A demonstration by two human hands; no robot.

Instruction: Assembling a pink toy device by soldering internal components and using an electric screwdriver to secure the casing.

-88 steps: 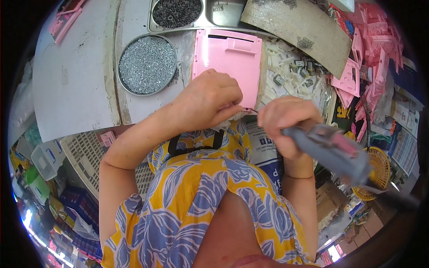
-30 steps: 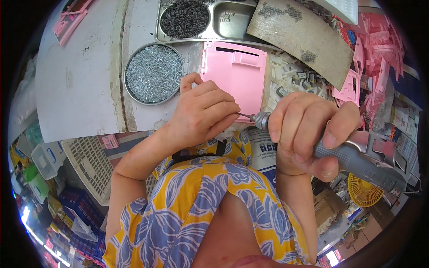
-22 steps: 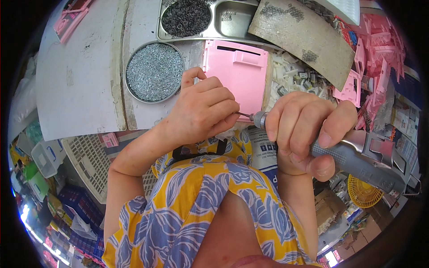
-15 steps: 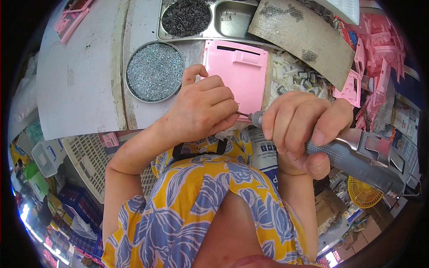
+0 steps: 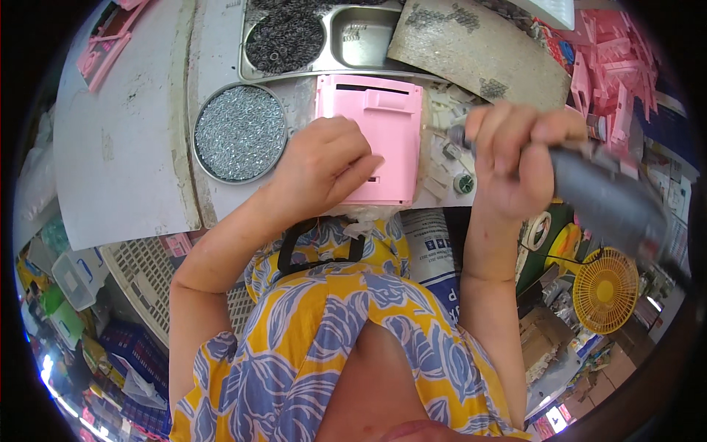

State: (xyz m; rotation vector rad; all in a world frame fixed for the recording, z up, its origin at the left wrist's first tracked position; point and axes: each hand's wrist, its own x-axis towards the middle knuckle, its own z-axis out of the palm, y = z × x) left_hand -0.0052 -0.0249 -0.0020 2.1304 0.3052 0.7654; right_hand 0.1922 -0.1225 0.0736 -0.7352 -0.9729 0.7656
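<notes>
A pink plastic case [image 5: 394, 158] lies at the table's near edge, with a long dark slot across its far end and a small slot near its front. Over the case's left side is my left hand [image 5: 324, 162], its fingers curled in; the hand hides whatever is at the fingertips. In my right hand [image 5: 515, 151] is a grey electric screwdriver [image 5: 607, 195], blurred by motion. Its tip end points left and stands apart from the case. Just left of my left hand sits a round metal dish [image 5: 239, 132] full of small silvery screws.
Behind the case stands a metal tray [image 5: 364, 40] with dark springs. A worn board [image 5: 479, 51] lies right of it, above small white parts [image 5: 442, 158]. Pink plastic parts [image 5: 615, 62] pile up at far right. Below, a yellow fan [image 5: 605, 289] and a light crate [image 5: 143, 269] flank me.
My right hand has raised the screwdriver up and away from the near edge of the case, where its bit was beside my left fingers. My left hand remains curled over the case.
</notes>
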